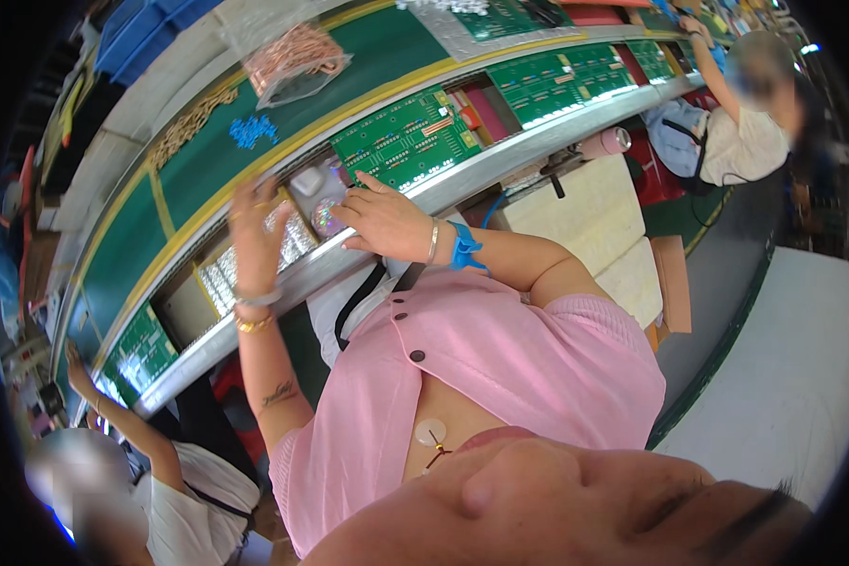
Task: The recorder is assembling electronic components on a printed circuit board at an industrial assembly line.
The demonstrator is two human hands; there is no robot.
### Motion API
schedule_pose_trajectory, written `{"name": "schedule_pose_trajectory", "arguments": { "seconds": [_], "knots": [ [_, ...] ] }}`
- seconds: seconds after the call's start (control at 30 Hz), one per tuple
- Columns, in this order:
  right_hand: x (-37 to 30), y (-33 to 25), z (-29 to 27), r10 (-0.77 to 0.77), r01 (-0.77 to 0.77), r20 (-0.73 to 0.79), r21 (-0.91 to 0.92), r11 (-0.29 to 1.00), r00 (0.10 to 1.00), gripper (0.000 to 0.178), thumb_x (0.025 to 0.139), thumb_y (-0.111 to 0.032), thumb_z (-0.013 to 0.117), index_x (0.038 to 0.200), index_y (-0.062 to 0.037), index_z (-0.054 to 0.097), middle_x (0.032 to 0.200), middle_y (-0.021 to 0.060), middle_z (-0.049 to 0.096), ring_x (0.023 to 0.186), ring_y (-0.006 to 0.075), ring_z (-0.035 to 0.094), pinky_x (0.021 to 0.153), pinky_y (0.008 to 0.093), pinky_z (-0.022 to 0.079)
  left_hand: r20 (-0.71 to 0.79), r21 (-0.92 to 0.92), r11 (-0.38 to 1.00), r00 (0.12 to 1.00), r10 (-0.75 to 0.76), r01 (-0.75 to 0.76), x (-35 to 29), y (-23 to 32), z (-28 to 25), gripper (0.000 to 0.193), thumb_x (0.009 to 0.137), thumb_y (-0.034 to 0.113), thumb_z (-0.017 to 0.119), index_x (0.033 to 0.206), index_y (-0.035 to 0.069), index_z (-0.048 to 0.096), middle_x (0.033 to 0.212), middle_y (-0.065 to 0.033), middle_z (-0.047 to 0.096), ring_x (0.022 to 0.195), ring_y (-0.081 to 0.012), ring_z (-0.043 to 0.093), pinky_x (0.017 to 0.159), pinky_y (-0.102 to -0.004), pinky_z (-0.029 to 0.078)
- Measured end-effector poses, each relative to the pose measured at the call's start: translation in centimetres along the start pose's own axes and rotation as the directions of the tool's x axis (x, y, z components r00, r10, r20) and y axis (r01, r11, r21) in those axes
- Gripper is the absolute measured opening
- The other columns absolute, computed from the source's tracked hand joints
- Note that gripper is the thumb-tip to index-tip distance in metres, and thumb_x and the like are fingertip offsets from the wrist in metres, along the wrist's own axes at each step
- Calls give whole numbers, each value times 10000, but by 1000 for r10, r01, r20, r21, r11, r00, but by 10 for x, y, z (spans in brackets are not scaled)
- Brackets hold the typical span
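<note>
My left hand (pixel 258 236) is raised over the near rail of the work line, blurred by motion. Its thumb stands away from the fingers, and I see nothing held. To the right, my right hand (pixel 390 222) reaches over the rail, its fingers loosely stretched out. One fingertip is at the lower left edge of a green circuit board (pixel 406 141), which has rows of small parts on it. Between the hands are a small white object (pixel 308 181) and a shiny, iridescent round object (pixel 326 219). Silvery bubble-textured material (pixel 219 281) lies below my left hand.
Blue components (pixel 253 131) and tan components (pixel 191 127) lie in heaps on the green bench beyond, near a clear bag of copper-coloured parts (pixel 297 58). More circuit boards (pixel 561 87) line the metal rail (pixel 500 156). Co-workers sit at left (pixel 193 491) and right (pixel 740 146).
</note>
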State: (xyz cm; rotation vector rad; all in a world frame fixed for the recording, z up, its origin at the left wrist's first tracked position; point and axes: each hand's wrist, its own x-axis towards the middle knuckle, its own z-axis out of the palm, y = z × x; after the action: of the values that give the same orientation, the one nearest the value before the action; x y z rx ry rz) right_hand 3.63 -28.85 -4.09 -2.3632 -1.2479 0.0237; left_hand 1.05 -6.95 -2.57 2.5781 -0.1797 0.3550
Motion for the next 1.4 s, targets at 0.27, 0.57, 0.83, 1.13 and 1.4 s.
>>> {"name": "schedule_pose_trajectory", "arguments": {
  "seconds": [0.27, 0.57, 0.83, 1.13, 1.4],
  "knots": [
    [-27, 36, -27, 80, -78, 25, -45, 996, 997, 445, 765, -302, 610, 1128, -60, 520, 995, 91, 574, 1048, 230, 506, 1059, 442, 220, -228, 628, 685, 928, -294, 371, -102, -228, -86, 603, 883, 410, 481, 1306, -2, 361, 1367, -240, 301, 1280, -413, 218, 1057, -463, 186],
    [-44, 60, -39, 150, -148, 16, -72, 986, 989, 374, 812, -293, 564, 1115, -75, 536, 986, 88, 584, 1010, 226, 531, 1057, 447, 221, -47, 960, 160, 698, -714, 228, -248, -407, -156, 604, 935, 64, 297, 1396, 360, 43, 1364, -283, 275, 1268, -440, 266, 985, -590, 249],
    [-64, 95, -55, 231, -255, -135, -210, 944, 964, 304, 822, -311, 549, 1032, -95, 584, 845, 77, 600, 894, 227, 569, 1014, 476, 277, -422, 291, 434, 522, -741, 852, -231, -373, -150, 1011, 761, 757, 275, 1383, -28, 144, 1441, -210, 156, 1311, -365, 208, 1080, -395, 159],
    [-73, 126, -84, 394, -438, -217, -223, 871, 893, 170, 835, -244, 524, 930, -119, 590, 783, 66, 631, 814, 239, 602, 988, 498, 298, -312, 225, 396, 451, -836, 890, -241, -359, -171, 968, 785, 726, 287, 1381, -27, 158, 1403, -226, 249, 1277, -375, 273, 1061, -404, 204],
    [-38, 142, -90, 497, -518, -157, -355, 778, 853, 191, 851, -224, 502, 986, -120, 588, 827, 84, 631, 851, 237, 595, 945, 456, 346, -153, 818, 288, 672, -725, 497, -199, -265, -117, 783, 842, 651, 299, 1405, 117, 192, 1406, -146, 295, 1263, -375, 302, 1013, -430, 298]
  ]
}}
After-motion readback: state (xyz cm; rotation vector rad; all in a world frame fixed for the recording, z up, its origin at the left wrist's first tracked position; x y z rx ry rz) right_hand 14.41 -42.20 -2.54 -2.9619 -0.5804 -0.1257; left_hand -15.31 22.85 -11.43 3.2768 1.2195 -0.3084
